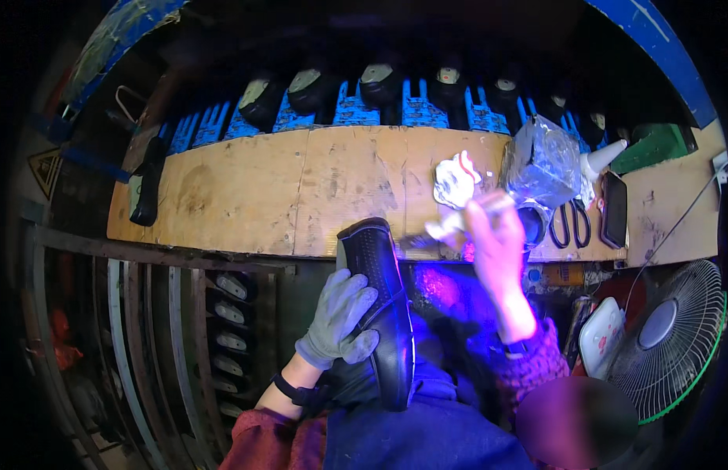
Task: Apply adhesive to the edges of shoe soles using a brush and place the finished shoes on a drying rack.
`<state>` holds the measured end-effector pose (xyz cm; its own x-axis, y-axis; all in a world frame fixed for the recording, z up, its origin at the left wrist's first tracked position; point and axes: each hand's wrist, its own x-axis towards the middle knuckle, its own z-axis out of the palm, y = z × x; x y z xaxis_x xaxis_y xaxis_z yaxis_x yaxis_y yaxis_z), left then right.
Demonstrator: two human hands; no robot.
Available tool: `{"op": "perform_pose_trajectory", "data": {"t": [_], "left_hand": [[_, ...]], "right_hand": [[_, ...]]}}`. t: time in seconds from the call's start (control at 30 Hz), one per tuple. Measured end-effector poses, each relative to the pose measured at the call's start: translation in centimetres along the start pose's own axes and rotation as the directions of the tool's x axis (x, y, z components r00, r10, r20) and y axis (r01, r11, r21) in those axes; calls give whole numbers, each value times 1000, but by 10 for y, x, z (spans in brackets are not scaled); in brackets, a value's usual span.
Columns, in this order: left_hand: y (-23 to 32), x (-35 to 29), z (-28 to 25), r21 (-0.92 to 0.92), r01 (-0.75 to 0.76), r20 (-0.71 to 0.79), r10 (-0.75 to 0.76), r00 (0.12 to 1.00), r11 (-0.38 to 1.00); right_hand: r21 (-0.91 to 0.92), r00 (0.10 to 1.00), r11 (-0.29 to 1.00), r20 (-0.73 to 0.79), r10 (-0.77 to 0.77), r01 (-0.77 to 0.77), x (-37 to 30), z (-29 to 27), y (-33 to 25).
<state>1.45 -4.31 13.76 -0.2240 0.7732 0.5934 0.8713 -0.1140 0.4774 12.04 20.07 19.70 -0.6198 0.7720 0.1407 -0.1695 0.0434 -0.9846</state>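
Note:
My left hand (344, 317), in a grey work glove, grips a black shoe (389, 309) by its side. The shoe stands nearly lengthwise over my blue apron (427, 435), heel end toward the bench and toe toward me. To its right, my bare right hand (497, 239) is closed on what looks like a brush (446, 229) with a pale handle, smeared by motion. Its dark tip lies beside the shoe's heel end without clear contact. Just beyond the brush, a white crumpled wad (456, 178) rests on the bench.
A cardboard-topped bench (254, 192) spans ahead, backed by a blue rack (356, 106) with several dark shoes. Another shoe (147, 188) lies far left. A foil-wrapped box (543, 157), scissors (572, 225) and a dark flat case (613, 210) stand right. A fan (670, 337) is near right.

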Motion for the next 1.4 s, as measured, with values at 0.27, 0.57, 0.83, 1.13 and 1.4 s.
{"op": "perform_pose_trajectory", "data": {"t": [0.27,0.57,0.83,1.13,1.4], "left_hand": [[-6,2,-3,-61,-55,5,55,998,997],[-4,5,-4,-89,-31,25,33,999,996],[-3,10,-3,-35,-78,-23,77,997,996],[12,10,0,28,49,-49,-48,998,998],[14,29,-3,143,-58,-64,68,996,988]], "right_hand": [[-162,962,960,112,250,-230,6,31,-15],[-245,984,960,82,160,-136,48,45,11],[-276,929,917,156,337,-286,-10,17,-22],[-166,954,980,256,153,-113,-55,-5,-65],[-138,967,989,253,-14,51,-82,-14,-100]]}}
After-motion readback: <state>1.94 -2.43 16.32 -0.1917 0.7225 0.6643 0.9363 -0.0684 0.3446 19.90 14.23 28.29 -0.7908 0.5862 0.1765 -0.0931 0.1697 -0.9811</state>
